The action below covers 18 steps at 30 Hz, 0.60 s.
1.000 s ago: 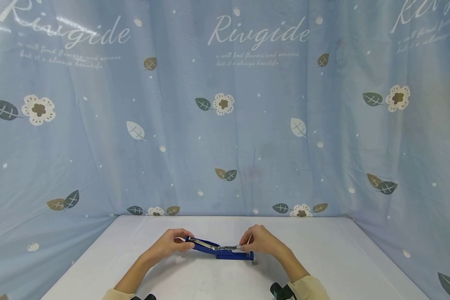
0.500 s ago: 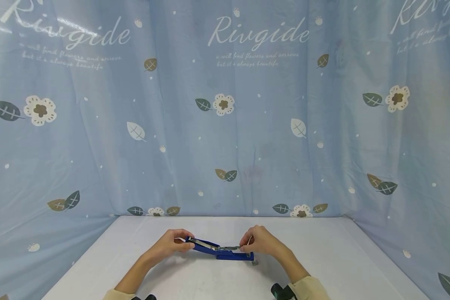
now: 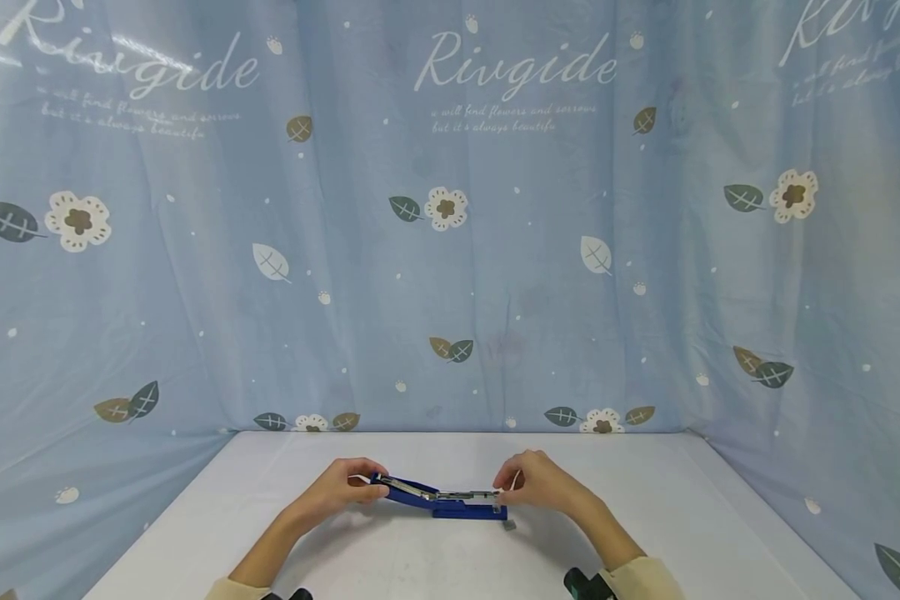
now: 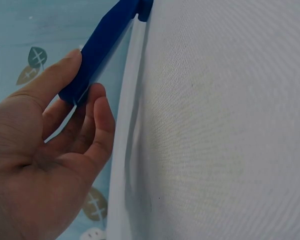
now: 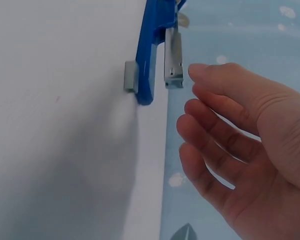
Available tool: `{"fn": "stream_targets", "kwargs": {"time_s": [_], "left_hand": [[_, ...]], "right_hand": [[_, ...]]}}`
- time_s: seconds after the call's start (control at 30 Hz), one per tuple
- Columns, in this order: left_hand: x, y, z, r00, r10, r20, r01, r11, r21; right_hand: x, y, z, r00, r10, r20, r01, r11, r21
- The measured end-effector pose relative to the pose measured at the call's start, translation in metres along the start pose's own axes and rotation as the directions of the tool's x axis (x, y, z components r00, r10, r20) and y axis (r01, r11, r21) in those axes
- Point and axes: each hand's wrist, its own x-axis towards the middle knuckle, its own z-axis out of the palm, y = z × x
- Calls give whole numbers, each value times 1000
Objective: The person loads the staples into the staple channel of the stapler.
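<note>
A blue stapler (image 3: pixel 470 512) lies spread on the white table, its metal staple channel (image 5: pixel 173 57) showing over the base. My left hand (image 3: pixel 342 483) pinches the end of the raised top arm (image 4: pixel 102 45) between thumb and fingers, tilting it up to the left. Beside the channel's front end is my right hand (image 3: pixel 534 480), fingers loosely bent. In the right wrist view a gap shows between those fingertips and the channel, and nothing is between them. A small grey metallic block (image 5: pixel 131 76), like a short stick of staples, sits by the base's front end.
The white tabletop (image 3: pixel 390 567) runs back to a blue curtain (image 3: pixel 450 283) printed with leaves, flowers and lettering, which also hangs along both sides. Dark wrist devices (image 3: pixel 587 585) show near the beige sleeves (image 3: pixel 642 579).
My right hand has shifted a little to the right, off the end of the staple channel, which is now more exposed. My left hand and the stapler have stayed in place.
</note>
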Motion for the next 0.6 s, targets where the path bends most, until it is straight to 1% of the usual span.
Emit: {"fn": "stream_targets", "kwargs": {"time_s": [0.17,0.37,0.6], "left_hand": [[-1,2,0,1000,1,3,-1,1000,-7],[-1,2,0,1000,-4,1,4,1000,-13],[0,-1,0,1000,-2,3,2,1000,-3]], "right_hand": [[-9,10,-2,1000,-9,1,9,1000,19],[-17,17,-4,1000,19,21,-20,999,37],[-20,23,-4,998,20,60,-23,998,56]]}}
